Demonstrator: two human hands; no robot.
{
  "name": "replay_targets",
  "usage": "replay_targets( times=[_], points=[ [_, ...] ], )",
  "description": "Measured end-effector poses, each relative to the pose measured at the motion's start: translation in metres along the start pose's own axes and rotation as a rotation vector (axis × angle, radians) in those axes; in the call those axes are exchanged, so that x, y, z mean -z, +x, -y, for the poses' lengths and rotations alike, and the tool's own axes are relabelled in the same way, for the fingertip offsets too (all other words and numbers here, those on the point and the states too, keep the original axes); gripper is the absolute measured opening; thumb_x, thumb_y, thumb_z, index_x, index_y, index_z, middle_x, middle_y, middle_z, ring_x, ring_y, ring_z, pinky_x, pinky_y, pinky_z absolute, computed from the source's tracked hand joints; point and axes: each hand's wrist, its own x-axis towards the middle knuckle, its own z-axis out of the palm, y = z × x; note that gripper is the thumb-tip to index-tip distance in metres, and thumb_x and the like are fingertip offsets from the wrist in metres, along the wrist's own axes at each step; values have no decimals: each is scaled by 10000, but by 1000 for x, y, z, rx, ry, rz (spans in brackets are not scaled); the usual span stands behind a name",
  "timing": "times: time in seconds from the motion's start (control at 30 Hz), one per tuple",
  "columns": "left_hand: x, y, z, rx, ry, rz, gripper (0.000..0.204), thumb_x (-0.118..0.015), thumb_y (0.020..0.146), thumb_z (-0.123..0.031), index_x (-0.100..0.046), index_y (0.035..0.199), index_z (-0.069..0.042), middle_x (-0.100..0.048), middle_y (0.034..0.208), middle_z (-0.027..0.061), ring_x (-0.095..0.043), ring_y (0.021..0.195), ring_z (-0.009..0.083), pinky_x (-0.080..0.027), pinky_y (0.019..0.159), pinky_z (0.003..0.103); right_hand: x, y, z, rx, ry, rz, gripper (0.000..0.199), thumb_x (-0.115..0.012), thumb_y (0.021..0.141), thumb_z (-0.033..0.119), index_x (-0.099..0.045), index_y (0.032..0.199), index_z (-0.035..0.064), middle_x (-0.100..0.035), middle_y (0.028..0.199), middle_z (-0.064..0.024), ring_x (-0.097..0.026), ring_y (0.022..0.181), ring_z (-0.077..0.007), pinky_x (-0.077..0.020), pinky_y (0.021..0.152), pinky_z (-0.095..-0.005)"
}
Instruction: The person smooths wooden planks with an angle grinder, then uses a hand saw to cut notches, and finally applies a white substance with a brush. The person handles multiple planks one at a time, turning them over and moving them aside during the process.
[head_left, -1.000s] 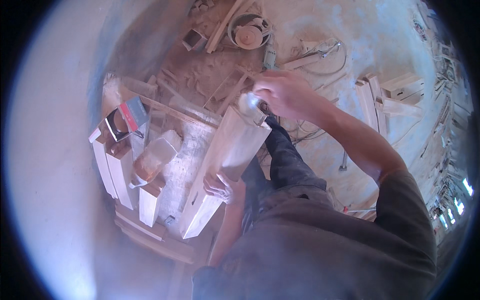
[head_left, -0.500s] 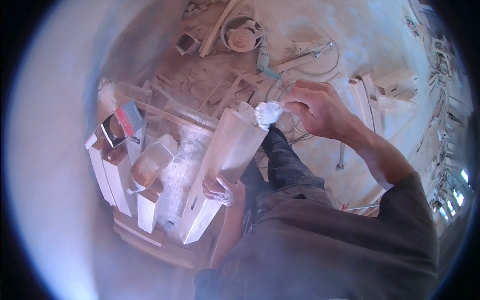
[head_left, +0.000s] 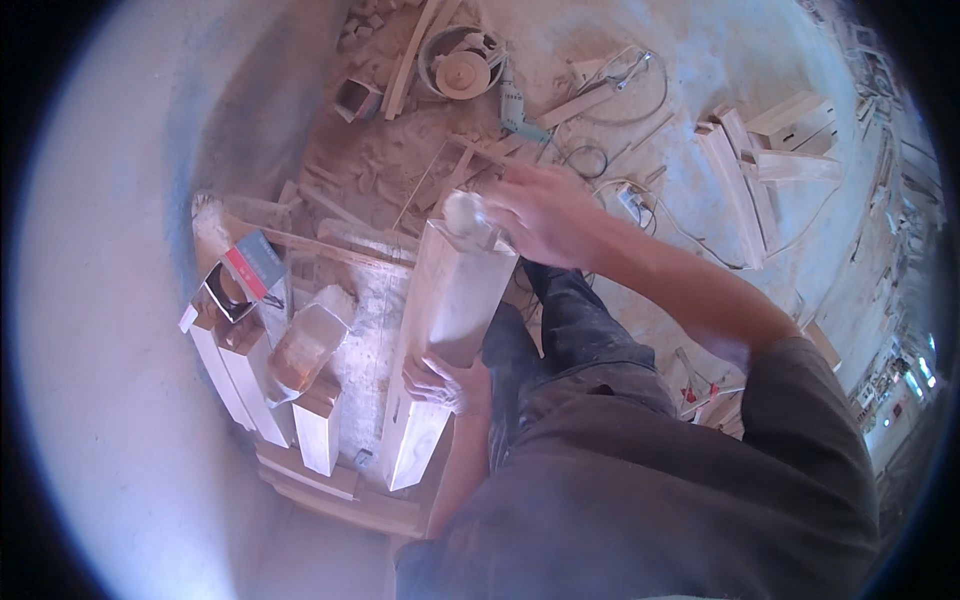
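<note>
A long, pale wooden piece [head_left: 455, 300] with squared sides stands tilted in front of me, its far end notched. My left hand [head_left: 447, 383] is wrapped round its lower right edge, fingers over the face beside a small slot. At the far end, my right hand [head_left: 545, 212], blurred by motion, is closed on a whitish, ragged wad [head_left: 463, 212]. The wad is at the notched end and seems to touch it; whether it is cloth or bristle I cannot make out. Left of the wooden piece, a cut-open clear plastic container [head_left: 308, 350] with something amber-brown inside rests on wooden blocks.
An open red and grey box [head_left: 250, 270] sits on wooden blocks [head_left: 230, 365] at the left. Beyond are a bucket [head_left: 425, 60] of offcuts, a green power tool [head_left: 513, 108] and loose cables. Stacked wooden pieces [head_left: 735, 190] lie on the dusty floor at the right.
My right hand has moved left with the whitish wad, from the wooden piece's far right corner across to its end. My left hand keeps its hold. The view has shifted slightly.
</note>
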Motion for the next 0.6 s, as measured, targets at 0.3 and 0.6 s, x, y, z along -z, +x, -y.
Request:
replay_targets(
  times=[0.3, 0.6],
  points=[
    [-7, 4, 3, -28, -24, -12, 1083, -812, 725, -270, -189, 1596, -111, -389, 1423, 308, -448, 1262, 507, -377, 982, 675, 54, -33, 24, 40, -41, -53, 127, -748, 842, 106, -723, 965, 89, -618, 884, -93, -656, 824, -312, -519, 698, -449],
    [-1, 11, -2, -31, -2, -49, 1148, -818, 693, -240, -142, 1614, -118, -384, 1414, 302, -454, 1240, 507, -387, 970, 659, -8, 85, 20, -102, -238, 476, 159, -733, 812, 136, -742, 956, 69, -713, 963, -145, -715, 909, -365, -567, 754, -468]
  ],
)
